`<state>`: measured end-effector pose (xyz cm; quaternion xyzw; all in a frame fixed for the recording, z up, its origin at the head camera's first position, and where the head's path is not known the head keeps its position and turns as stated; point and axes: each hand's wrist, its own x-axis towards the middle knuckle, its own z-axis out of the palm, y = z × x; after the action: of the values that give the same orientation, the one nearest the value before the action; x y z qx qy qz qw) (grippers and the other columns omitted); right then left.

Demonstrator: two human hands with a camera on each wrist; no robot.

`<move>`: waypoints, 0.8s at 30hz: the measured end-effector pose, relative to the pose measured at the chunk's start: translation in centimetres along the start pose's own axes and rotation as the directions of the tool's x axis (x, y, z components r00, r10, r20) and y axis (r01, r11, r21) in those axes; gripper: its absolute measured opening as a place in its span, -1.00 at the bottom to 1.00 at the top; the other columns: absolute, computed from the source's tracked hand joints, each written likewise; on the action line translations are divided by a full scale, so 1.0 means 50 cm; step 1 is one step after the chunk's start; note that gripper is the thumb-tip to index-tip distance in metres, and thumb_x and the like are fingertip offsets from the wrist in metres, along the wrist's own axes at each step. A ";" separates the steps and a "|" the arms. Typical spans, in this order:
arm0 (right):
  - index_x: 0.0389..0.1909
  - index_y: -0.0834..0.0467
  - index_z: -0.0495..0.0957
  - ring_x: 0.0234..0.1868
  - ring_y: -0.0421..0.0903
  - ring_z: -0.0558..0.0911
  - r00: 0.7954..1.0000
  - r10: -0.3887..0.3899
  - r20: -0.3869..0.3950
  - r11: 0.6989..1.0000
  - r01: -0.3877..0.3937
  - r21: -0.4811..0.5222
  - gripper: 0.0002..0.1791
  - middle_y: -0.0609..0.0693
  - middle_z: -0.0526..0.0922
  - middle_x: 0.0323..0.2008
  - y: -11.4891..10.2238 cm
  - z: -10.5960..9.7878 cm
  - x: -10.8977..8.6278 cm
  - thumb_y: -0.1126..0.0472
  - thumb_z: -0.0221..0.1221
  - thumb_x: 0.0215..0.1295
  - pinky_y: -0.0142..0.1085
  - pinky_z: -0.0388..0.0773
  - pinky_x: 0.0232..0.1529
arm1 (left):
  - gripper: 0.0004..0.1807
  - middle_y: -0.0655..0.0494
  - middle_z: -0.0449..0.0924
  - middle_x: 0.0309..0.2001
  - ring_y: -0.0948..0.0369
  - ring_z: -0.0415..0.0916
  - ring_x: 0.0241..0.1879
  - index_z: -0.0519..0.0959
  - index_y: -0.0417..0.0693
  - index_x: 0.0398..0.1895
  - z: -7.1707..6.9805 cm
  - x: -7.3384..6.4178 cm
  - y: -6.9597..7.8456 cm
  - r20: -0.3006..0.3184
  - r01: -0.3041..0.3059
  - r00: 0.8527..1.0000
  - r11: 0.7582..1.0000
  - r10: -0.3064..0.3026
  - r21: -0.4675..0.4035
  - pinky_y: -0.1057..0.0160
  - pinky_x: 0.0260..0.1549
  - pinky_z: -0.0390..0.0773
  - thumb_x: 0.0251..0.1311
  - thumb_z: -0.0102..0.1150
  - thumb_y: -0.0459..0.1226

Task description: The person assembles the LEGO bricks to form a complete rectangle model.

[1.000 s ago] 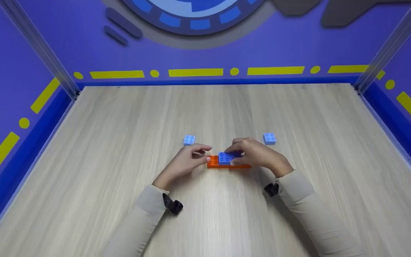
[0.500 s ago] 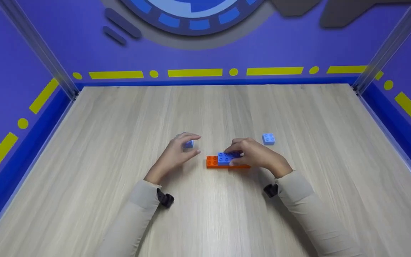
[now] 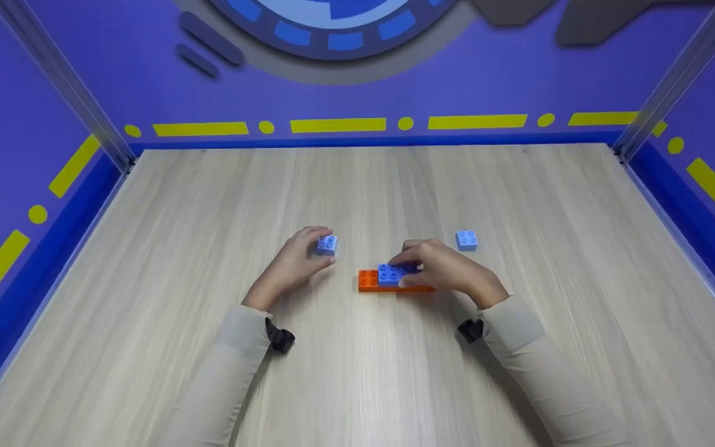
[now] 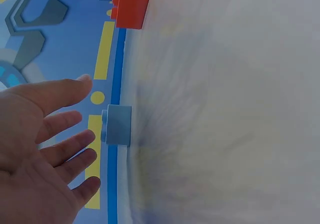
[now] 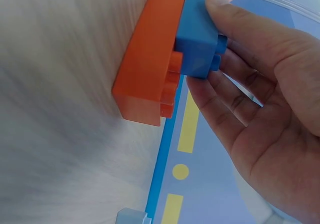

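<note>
In the head view, my left hand [image 3: 293,263] is around a small light blue brick [image 3: 327,245] on the table, its thumb and fingers spread on either side. The left wrist view shows the palm of that hand with a gap between its fingertips and the light blue brick [image 4: 119,125]. My right hand [image 3: 448,270] pinches a larger blue brick [image 3: 388,274] between thumb and fingers. That brick sits on a row of orange bricks [image 3: 368,280]. In the right wrist view, orange studs stick out past the blue brick [image 5: 197,33], and a seam crosses the orange bricks [image 5: 147,58].
A second small light blue brick [image 3: 467,240] lies on the wooden table [image 3: 370,372], behind and right of the right hand. Blue-purple panels [image 3: 357,99] with yellow markings wall in the back and both sides.
My left hand has left the orange row's left end, moving left and back to the small light blue brick. The right hand stays on the larger blue brick.
</note>
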<state>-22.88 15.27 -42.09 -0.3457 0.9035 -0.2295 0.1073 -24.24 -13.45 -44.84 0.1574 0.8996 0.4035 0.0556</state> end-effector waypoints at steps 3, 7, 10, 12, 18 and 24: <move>0.03 0.19 0.64 -0.16 -0.12 0.56 1.000 0.002 -0.001 1.000 -0.002 0.003 -0.63 0.02 0.62 -0.14 0.001 0.001 0.000 0.26 0.32 0.16 -0.21 0.58 -0.07 | -0.41 -0.11 0.32 0.35 -0.04 0.23 0.37 0.38 -0.18 0.31 -0.002 0.004 -0.007 0.002 0.012 1.000 1.000 -0.012 0.010 0.02 0.38 0.20 0.19 0.26 -0.29; 0.03 0.19 0.64 -0.16 -0.12 0.55 1.000 0.007 -0.002 1.000 -0.007 0.012 -0.63 0.03 0.62 -0.14 0.001 0.001 -0.001 0.26 0.32 0.16 -0.19 0.59 -0.06 | -0.39 -0.13 0.30 0.36 -0.05 0.21 0.39 0.36 -0.20 0.33 -0.005 0.009 -0.012 0.029 0.019 0.999 1.000 -0.020 0.022 0.02 0.40 0.17 0.20 0.25 -0.30; 0.02 0.19 0.64 -0.17 -0.12 0.55 1.000 0.008 -0.003 1.000 -0.008 0.014 -0.63 0.02 0.62 -0.15 0.000 0.001 -0.001 0.26 0.32 0.16 -0.18 0.59 -0.07 | -0.38 -0.14 0.27 0.39 -0.05 0.17 0.41 0.33 -0.20 0.35 -0.005 0.013 -0.014 0.058 0.028 0.998 0.999 -0.030 0.034 0.02 0.41 0.15 0.22 0.22 -0.30; 0.02 0.19 0.64 -0.17 -0.12 0.55 1.000 0.008 -0.004 1.000 -0.008 0.012 -0.63 0.02 0.62 -0.15 0.000 0.000 -0.001 0.26 0.32 0.16 -0.19 0.59 -0.07 | -0.38 -0.15 0.27 0.39 -0.06 0.18 0.40 0.32 -0.21 0.35 -0.004 0.017 -0.015 0.067 0.028 0.997 0.999 -0.031 0.043 0.02 0.40 0.16 0.23 0.22 -0.31; 0.02 0.17 0.64 -0.20 -0.14 0.53 1.000 0.005 -0.012 1.000 -0.005 0.006 -0.63 0.01 0.62 -0.16 0.001 0.000 -0.002 0.26 0.32 0.16 -0.24 0.57 -0.11 | -0.42 -0.18 0.35 0.31 -0.06 0.28 0.33 0.36 -0.24 0.31 -0.001 0.026 -0.016 0.062 0.034 0.997 0.998 -0.037 0.050 0.04 0.36 0.23 0.21 0.23 -0.34; 0.02 0.18 0.64 -0.20 -0.14 0.52 1.000 0.011 -0.007 1.000 -0.011 0.025 -0.64 0.01 0.61 -0.16 0.000 -0.001 -0.002 0.27 0.32 0.16 -0.24 0.56 -0.11 | -0.45 -0.16 0.45 0.21 -0.04 0.36 0.26 0.43 -0.25 0.25 -0.003 0.024 -0.014 0.059 0.021 0.998 0.997 -0.025 0.079 0.03 0.32 0.29 0.16 0.27 -0.36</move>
<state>-22.82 15.33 -42.05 -0.3384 0.9030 -0.2412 0.1096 -25.55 -13.61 -45.24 0.1610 0.9144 0.3625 0.0809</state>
